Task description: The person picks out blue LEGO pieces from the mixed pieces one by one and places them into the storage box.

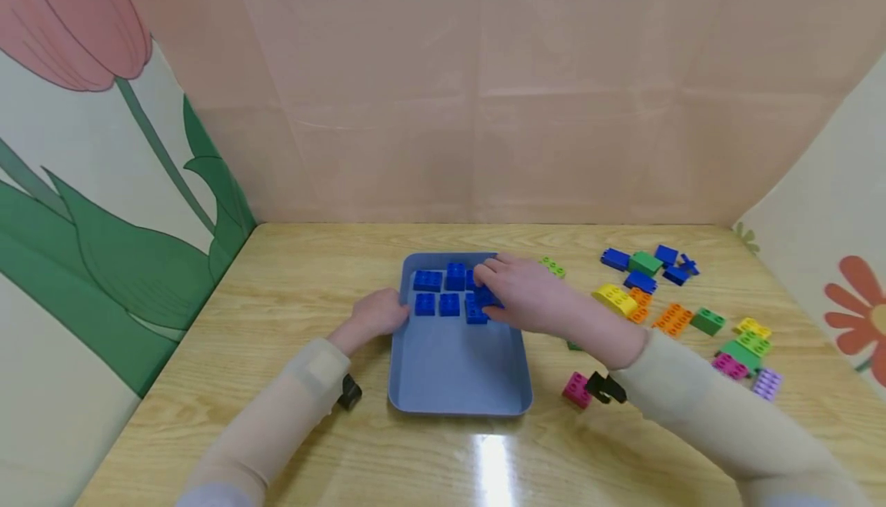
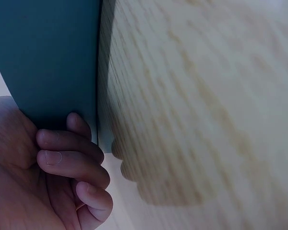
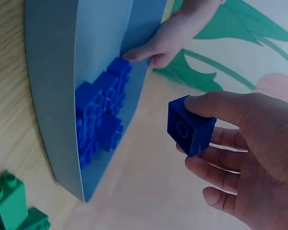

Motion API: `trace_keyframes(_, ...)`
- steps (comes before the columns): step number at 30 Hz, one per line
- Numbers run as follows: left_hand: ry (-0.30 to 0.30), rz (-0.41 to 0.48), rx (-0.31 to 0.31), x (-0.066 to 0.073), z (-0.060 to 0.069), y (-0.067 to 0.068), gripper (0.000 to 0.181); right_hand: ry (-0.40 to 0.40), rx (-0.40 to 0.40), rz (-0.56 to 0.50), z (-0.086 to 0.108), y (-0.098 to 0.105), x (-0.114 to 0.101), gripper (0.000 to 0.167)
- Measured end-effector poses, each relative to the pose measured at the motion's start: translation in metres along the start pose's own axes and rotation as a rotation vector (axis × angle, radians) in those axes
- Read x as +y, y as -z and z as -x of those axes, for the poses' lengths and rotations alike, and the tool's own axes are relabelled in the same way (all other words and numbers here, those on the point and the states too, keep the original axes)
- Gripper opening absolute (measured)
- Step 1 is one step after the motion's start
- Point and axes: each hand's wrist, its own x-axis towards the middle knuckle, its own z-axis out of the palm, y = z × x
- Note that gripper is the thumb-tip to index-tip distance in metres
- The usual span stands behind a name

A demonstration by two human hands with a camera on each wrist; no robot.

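Note:
A shallow blue-grey tray (image 1: 460,372) lies on the table with several blue toy bricks (image 1: 428,281) in rows in its far half. My left hand (image 1: 377,313) grips the tray's left side, its thumb at the rim and its curled fingers (image 2: 72,163) against the outer wall. Over the tray's far right part is my right hand (image 1: 529,291). Between its thumb and fingers it pinches a small blue brick (image 3: 192,127), whose hollow underside shows in the right wrist view. That hand hides some of the bricks under it in the head view.
Loose toy bricks in several colours lie to the right, among them an orange brick (image 1: 673,319), a yellow curved brick (image 1: 614,300) and a purple brick (image 1: 767,384). A magenta brick (image 1: 577,390) sits near the right forearm. Behind the wooden table (image 1: 311,261) rises a pinkish wall covering.

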Motion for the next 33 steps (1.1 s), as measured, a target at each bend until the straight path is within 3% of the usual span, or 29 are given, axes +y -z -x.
trace_keyframes(10,0.019,-0.006,-0.004,0.002,0.0,-0.001,0.034,0.056,-0.009,-0.048,-0.024,-0.021,-0.006,0.032)
trace_keyframes(25,0.017,-0.017,-0.017,0.002,-0.002,0.0,0.033,0.111,-0.157,-0.144,-0.058,-0.051,-0.035,0.033)
trace_keyframes(33,0.012,-0.003,-0.031,0.002,0.0,0.001,0.033,0.106,-0.227,-0.136,-0.066,-0.061,-0.039,0.046)
